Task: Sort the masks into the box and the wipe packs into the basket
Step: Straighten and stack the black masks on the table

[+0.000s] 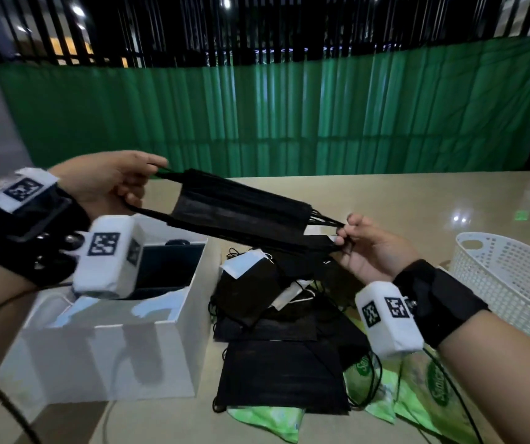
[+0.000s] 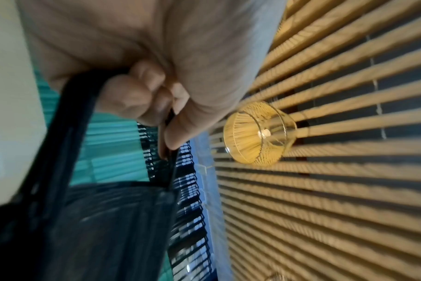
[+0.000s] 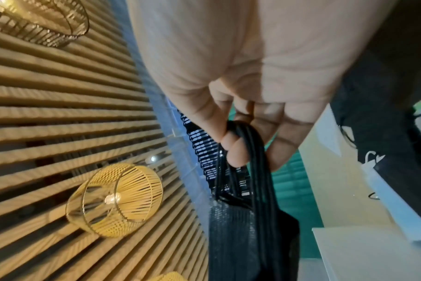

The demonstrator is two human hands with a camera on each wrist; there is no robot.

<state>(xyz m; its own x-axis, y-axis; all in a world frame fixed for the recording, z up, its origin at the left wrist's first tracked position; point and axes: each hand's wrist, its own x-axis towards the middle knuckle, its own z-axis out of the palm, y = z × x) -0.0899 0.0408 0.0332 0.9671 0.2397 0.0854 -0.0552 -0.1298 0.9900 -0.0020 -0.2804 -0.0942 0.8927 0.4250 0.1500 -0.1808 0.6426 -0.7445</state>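
A stack of black masks (image 1: 241, 209) hangs stretched in the air between my two hands. My left hand (image 1: 122, 184) pinches the ear loops at the stack's left end, above the open white box (image 1: 106, 347). My right hand (image 1: 363, 241) pinches the loops at its right end. The wrist views show the same grips: left hand (image 2: 161, 121) on the black masks (image 2: 96, 228), right hand (image 3: 248, 146) on the loops of the masks (image 3: 250, 237). More black masks (image 1: 276, 341) lie piled on the table. Green wipe packs (image 1: 430, 392) lie under and beside that pile.
A white perforated basket (image 1: 513, 283) stands at the right on the beige table (image 1: 401, 193). The box holds a few dark and light items. A green screen (image 1: 257, 116) closes off the far side of the table.
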